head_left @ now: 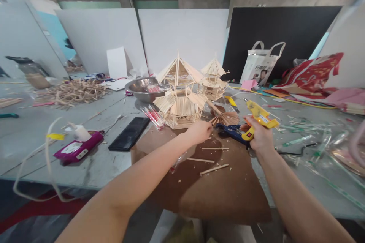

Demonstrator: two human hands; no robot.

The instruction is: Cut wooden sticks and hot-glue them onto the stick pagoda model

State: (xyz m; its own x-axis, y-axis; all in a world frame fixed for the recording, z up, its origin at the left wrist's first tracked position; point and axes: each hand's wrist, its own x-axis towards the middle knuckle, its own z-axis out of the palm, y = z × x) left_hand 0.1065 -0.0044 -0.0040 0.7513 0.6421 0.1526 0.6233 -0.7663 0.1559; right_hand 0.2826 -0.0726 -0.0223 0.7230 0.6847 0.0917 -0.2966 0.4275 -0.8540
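Note:
My right hand (261, 136) is wrapped round the handle of a yellow hot glue gun (258, 113), whose nozzle points up and to the left. Close in front of the stick pavilion model (182, 109), my left hand (200, 131) is closed, fingertips together; what they pinch, if anything, is too small to make out. Between the two hands lies a dark blue hand tool (232, 131), partly behind the glue gun. Several loose wooden sticks (214, 169) rest on the brown sheet (228, 193) below my hands. A brown pleated fan-like piece (226, 119) is beside the model.
A smaller stick tower (213, 78) and a metal bowl (144, 90) stand behind. On the left are a black phone (129, 134), a purple power strip (78, 148) with a white cable, and a stick pile (74, 93). Plastic wrappers (322, 144) litter the right; a white bag (260, 64) stands behind.

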